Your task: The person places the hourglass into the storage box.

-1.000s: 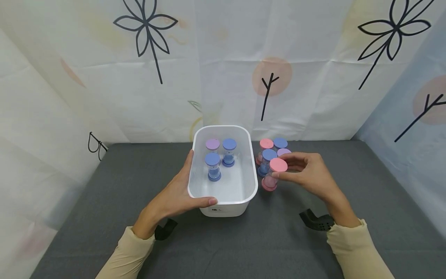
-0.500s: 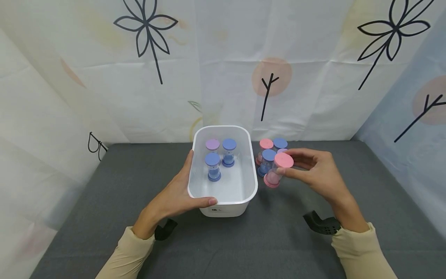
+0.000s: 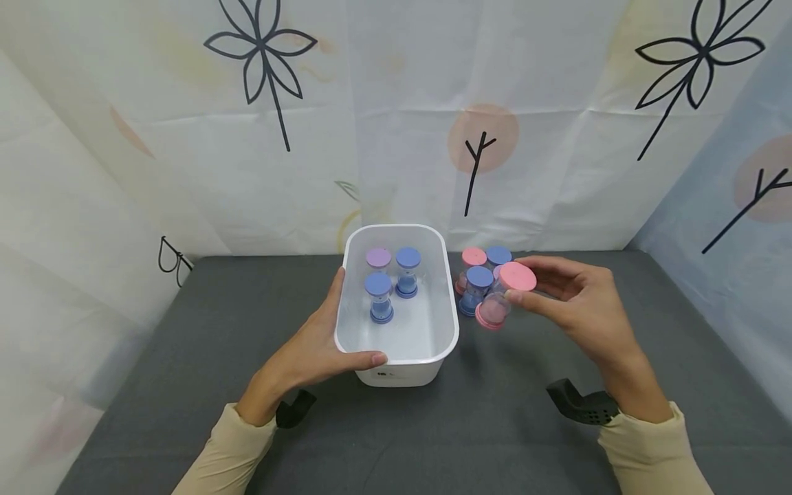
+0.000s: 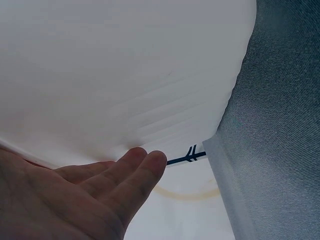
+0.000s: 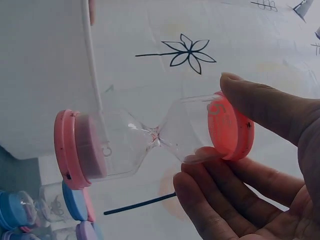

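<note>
A white plastic bin (image 3: 402, 375) stands on the table; inside are a purple-capped hourglass (image 3: 379, 258) and two blue-capped hourglasses (image 3: 407, 271). My left hand (image 3: 306, 347) rests against its near left corner, fingers extended along the side wall and thumb along the front rim. To the right of the bin, my right hand (image 3: 588, 302) pinches a pink hourglass (image 3: 504, 302) by its upper cap, thumb on one side and fingers on the other. In the right wrist view the hourglass (image 5: 157, 136) is tilted, with pink sand in the end away from the hand.
Behind the held hourglass, beside the bin's right wall, stand another pink hourglass (image 3: 474, 257), blue ones (image 3: 478, 278) and a partly hidden purple one. The dark grey tabletop (image 3: 396, 447) meets a patterned cloth backdrop (image 3: 396, 137) at the back.
My right hand has moved right and slightly back, carrying the pink hourglass, which now tilts more. The left hand and the bin keep their places.
</note>
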`<state>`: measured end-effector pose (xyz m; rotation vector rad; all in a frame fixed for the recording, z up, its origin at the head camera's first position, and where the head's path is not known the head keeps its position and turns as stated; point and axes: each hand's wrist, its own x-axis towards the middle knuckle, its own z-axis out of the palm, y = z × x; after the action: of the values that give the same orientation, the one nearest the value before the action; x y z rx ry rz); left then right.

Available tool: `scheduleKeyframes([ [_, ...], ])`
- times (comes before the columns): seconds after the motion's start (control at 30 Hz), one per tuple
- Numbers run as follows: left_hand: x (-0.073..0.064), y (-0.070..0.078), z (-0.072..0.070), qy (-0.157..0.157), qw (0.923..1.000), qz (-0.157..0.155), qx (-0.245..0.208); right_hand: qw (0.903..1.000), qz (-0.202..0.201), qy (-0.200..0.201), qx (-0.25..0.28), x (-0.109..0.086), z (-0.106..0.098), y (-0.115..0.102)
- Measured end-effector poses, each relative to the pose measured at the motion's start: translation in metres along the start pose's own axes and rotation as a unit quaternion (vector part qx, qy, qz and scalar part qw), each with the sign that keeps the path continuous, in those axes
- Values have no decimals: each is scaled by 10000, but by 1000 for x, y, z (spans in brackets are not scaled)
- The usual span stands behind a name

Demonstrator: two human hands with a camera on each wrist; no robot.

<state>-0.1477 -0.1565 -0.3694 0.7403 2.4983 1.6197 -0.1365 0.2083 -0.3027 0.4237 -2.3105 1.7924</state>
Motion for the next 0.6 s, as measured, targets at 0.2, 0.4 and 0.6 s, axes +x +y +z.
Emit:
scheduleKeyframes([
  [0.2,-1,1,0,11,10000,-6,47,9977,-98,99,658,1,-1,-7],
  [0.4,-1,1,0,29,10000,-14,38,9965,-317,74,766,6,2,-18],
  [0.6,0,0,1,-2,10000,-55,-25,9930,-292,-249,1116,15,11,-31],
])
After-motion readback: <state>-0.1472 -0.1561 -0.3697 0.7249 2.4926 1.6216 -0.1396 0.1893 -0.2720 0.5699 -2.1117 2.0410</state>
